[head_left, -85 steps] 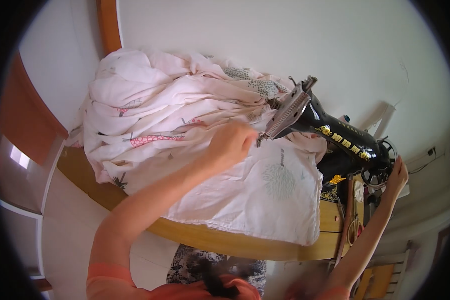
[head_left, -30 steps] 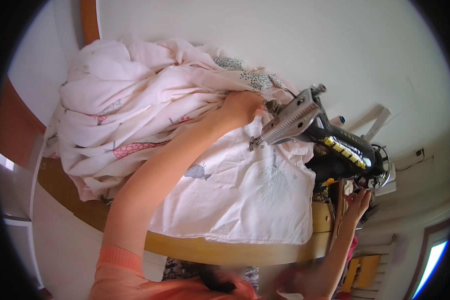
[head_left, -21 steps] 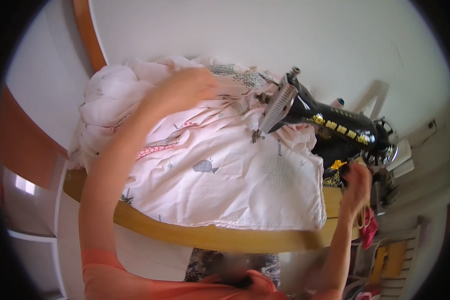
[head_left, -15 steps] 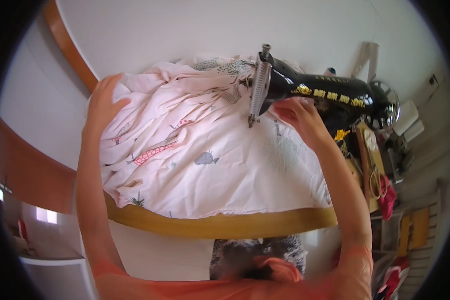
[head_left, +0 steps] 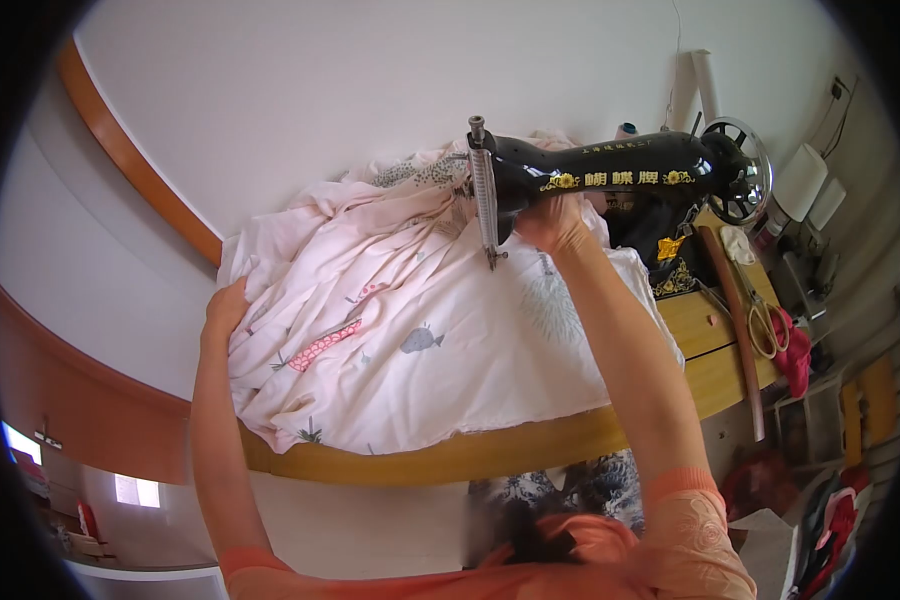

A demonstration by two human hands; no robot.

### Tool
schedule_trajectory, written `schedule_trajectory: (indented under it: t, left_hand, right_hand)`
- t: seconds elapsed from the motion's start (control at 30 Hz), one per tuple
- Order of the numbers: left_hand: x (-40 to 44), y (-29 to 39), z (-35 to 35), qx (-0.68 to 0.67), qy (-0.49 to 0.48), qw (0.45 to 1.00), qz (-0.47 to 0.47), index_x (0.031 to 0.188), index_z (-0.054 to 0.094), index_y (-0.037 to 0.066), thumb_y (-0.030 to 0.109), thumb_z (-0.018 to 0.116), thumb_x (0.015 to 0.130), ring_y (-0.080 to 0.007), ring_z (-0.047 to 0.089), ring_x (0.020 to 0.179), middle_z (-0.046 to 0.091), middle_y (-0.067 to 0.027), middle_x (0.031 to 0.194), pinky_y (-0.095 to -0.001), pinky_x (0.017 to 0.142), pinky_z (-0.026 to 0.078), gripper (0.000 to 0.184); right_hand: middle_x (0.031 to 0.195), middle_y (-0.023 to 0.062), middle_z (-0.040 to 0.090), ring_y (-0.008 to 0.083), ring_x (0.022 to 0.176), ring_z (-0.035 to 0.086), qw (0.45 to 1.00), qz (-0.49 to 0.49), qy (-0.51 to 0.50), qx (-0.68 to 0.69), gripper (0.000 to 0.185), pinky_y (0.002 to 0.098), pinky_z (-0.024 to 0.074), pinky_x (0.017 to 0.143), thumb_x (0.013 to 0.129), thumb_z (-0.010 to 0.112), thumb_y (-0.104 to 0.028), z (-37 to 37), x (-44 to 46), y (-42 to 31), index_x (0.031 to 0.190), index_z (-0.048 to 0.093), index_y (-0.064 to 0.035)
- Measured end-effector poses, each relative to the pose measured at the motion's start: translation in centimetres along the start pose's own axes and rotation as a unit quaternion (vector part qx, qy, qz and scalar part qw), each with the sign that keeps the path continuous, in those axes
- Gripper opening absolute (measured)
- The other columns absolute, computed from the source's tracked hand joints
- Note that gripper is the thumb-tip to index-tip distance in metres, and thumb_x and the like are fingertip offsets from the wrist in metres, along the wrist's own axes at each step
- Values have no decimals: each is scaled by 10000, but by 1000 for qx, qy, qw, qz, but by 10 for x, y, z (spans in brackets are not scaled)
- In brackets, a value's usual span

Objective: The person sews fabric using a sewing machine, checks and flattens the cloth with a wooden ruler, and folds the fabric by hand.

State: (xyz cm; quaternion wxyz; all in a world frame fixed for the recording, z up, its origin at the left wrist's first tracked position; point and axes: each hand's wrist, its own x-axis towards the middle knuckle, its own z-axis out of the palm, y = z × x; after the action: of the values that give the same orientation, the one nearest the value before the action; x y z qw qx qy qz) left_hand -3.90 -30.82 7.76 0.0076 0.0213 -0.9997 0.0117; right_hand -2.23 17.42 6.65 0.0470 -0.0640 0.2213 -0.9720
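A wide pale pink printed cloth point(head_left: 470, 370) lies bunched in folds on the left and flatter towards the right. My left hand point(head_left: 228, 308) is closed on its left edge. My right hand point(head_left: 553, 226) reaches beneath the arm of a black sewing machine point(head_left: 610, 170), just right of its needle bar. Its fingers are blurred and partly hidden by the machine, so I cannot tell whether they grip the cloth under them. Grey and red animal prints show on the cloth, and part of it passes behind the machine head.
The wooden table point(head_left: 440, 458) has a curved front edge. To the right lie scissors point(head_left: 767, 330), a long wooden strip point(head_left: 735, 330) and a red cloth point(head_left: 793, 358). A thread spool point(head_left: 625, 131) stands behind the machine, and the white wall point(head_left: 370, 80) rises at the back.
My left hand has moved down along the cloth's left edge, its fingers now closer together. My right hand has gone further in under the machine arm. The camera view has shifted.
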Motion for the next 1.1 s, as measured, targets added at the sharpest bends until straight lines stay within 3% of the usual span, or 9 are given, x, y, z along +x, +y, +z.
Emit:
schedule_trajectory:
  t: [0.2,0.43,0.53,0.63,0.77,0.9,0.93,0.97,1.1]
  left_hand:
    - [-9,-26,-10,138,-10,979,148,949,620,17,88,488,758,-382,597,860,633,-224,882,-471,792,450,242]
    - [-141,-6,-29,92,-172,959,203,710,655,-1,128,536,740,-408,616,733,621,-237,726,-477,682,484,178]
    - [-192,12,-46,46,-228,957,175,804,657,-12,154,550,746,-403,608,804,614,-268,811,-463,721,474,206]
    - [-224,35,-59,-72,-274,944,171,891,648,-15,184,559,766,-387,602,840,620,-250,855,-433,760,459,252]
    - [-245,67,-65,-255,-318,898,166,928,639,-13,193,558,781,-373,600,858,623,-235,879,-415,779,454,266]
    - [-256,93,-44,-350,-326,856,194,951,631,-11,192,551,793,-364,597,874,621,-229,901,-409,789,453,269]
    - [-258,100,-38,-372,-329,845,199,957,629,-10,191,550,796,-361,597,878,620,-228,906,-408,791,452,270]
    - [-261,108,-31,-389,-331,835,202,963,627,-10,191,548,799,-359,596,882,620,-226,912,-406,793,452,271]
    - [-282,139,1,-448,-333,801,214,986,620,-7,190,542,811,-350,594,898,618,-221,933,-400,802,451,275]
  right_hand:
    - [1074,114,564,205,863,628,866,-35,218,-449,388,329,551,622,879,524,-202,-3,-54,-22,1227,430,-58]
    - [1125,90,553,174,735,628,774,-27,175,-607,360,320,541,609,896,526,-205,-18,-27,-27,1230,455,-91]
    - [1145,76,548,179,956,538,736,-118,58,-664,282,314,433,838,895,529,-216,-29,18,-18,1145,536,-84]
    - [1151,80,544,190,1080,496,815,-203,-62,-539,282,319,381,960,883,549,-220,-87,90,14,1126,558,-78]
    - [1145,80,549,189,1085,489,860,-201,8,-469,326,327,369,974,876,564,-200,-51,58,35,1172,529,-68]
    - [1159,82,547,185,1062,507,608,-260,-235,-712,344,315,402,953,889,549,-189,-101,78,30,1206,499,-66]
    - [1207,115,531,228,1045,543,861,-56,-197,-466,467,354,443,914,843,610,-238,-99,71,20,1249,452,-69]
    - [1239,143,516,259,1047,557,915,60,-200,-345,536,379,457,907,833,615,-303,-88,65,18,1274,422,-67]
    - [1268,200,498,354,1134,515,928,166,-285,-174,545,428,432,959,891,510,-392,-75,79,44,1301,402,-49]
